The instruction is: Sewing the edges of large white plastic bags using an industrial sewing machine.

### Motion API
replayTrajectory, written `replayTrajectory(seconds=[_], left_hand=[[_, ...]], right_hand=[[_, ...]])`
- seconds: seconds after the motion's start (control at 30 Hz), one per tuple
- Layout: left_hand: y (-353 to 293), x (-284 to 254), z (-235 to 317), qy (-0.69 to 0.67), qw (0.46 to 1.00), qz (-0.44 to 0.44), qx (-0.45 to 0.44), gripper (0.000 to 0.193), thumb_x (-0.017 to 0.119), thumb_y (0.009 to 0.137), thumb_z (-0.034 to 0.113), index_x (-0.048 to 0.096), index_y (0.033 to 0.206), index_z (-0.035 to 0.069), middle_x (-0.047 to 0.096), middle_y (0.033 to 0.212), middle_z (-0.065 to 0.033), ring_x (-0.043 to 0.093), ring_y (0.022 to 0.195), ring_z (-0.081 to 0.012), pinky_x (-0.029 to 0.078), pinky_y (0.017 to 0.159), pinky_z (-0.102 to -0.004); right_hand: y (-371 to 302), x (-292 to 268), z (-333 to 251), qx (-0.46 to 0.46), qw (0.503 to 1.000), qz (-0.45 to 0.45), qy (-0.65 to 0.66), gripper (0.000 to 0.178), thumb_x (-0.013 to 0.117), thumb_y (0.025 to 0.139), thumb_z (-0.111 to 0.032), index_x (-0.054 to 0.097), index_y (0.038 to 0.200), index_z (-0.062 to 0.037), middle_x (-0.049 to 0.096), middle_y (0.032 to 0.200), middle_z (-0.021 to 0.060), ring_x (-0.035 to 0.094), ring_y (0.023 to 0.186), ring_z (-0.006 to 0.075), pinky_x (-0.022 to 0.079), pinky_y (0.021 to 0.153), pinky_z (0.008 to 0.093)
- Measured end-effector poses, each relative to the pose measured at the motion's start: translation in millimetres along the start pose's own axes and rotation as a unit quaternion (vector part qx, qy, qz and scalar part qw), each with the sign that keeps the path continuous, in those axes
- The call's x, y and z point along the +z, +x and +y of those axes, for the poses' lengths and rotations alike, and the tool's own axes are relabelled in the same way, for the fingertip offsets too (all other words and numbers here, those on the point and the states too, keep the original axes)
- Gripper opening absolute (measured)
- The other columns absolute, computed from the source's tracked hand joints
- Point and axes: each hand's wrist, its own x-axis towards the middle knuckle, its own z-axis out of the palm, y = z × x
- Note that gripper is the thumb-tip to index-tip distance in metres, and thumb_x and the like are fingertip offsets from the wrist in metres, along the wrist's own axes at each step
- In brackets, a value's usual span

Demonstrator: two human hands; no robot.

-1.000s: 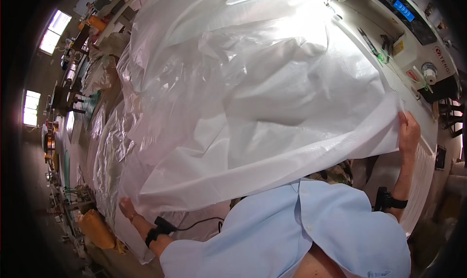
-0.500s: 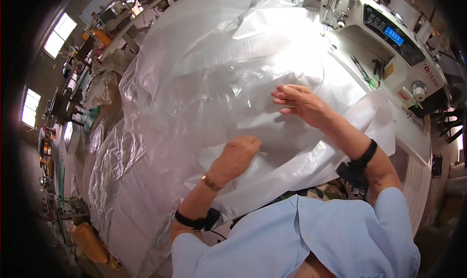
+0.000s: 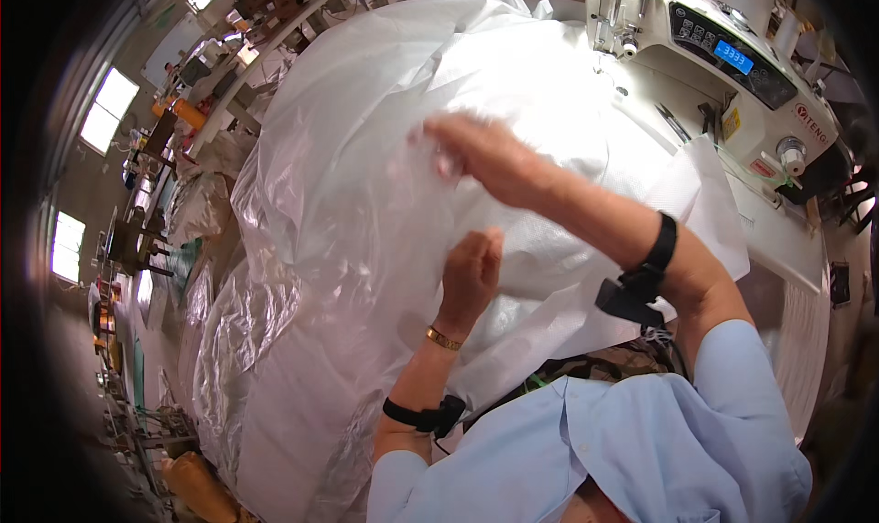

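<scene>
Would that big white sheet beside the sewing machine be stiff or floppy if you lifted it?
The white sheet would probably flop, since it lies in loose folds. Its thin-looking edges suggest it is light for its spread, and its glossy highlights hint it may slide easily.

Glare is bleaching glossy white plastic sheeting (image 3: 352,194)
Light is pooling by the boxy white sewing machine (image 3: 778,107); the bare right hand (image 3: 476,152) is blurring; edges are darkening.

White sheeting (image 3: 357,221), pale-blue shirt (image 3: 586,431), camouflage cloth (image 3: 624,362), 2 black straps (image 3: 665,241).
</scene>
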Motion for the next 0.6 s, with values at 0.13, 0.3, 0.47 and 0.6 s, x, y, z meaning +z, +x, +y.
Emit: replayTrajectory(seconds=[0.13, 0.3, 0.47, 0.6], left_hand=[[14, 17, -48, 0.002, 0.983, 0.183, 0.016, 0.027, 0.06, 0.097, 0.02, 0.063, 0.115, 0.0, 0.069, 0.091, -0.0092, 0.066, 0.084, -0.0233, 0.053, 0.078, -0.0361], [29, 23, -84, 0.028, 0.978, 0.206, 0.031, 0.036, 0.057, 0.101, 0.026, 0.059, 0.124, -0.003, 0.069, 0.094, -0.0069, 0.066, 0.086, -0.0174, 0.053, 0.079, -0.0303], [49, -25, -99, 0.031, 0.974, 0.209, -0.087, 0.036, 0.057, 0.101, 0.026, 0.059, 0.124, -0.003, 0.069, 0.095, -0.007, 0.066, 0.086, -0.0173, 0.053, 0.079, -0.0302], [13, -37, -102, 0.04, 0.969, 0.195, -0.148, 0.036, 0.056, 0.102, 0.026, 0.059, 0.124, -0.002, 0.069, 0.095, -0.007, 0.066, 0.087, -0.0172, 0.053, 0.08, -0.0301]], right_hand=[[-8, -43, -94, -0.134, 0.882, -0.29, 0.347, 0.029, 0.052, 0.103, -0.022, 0.058, 0.123, -0.0018, 0.066, 0.115, 0.0113, 0.062, 0.096, 0.0179, 0.051, 0.092, 0.0384], [-54, -142, -70, -0.088, 0.979, -0.115, -0.143, 0.043, 0.056, 0.099, -0.035, 0.065, 0.125, -0.0018, 0.069, 0.12, 0.0104, 0.063, 0.11, 0.0214, 0.047, 0.1, 0.036], [-52, -193, 8, -0.272, 0.778, -0.03, -0.565, 0.032, 0.057, 0.097, -0.019, 0.06, 0.126, -0.0052, 0.065, 0.12, 0.0113, 0.062, 0.106, 0.0217, 0.048, 0.094, 0.0353], [-55, -163, 19, -0.04, 0.985, 0.119, -0.12, 0.024, 0.057, 0.096, -0.016, 0.062, 0.115, -0.004, 0.066, 0.111, 0.0123, 0.062, 0.097, 0.0263, 0.049, 0.091, 0.0368]])
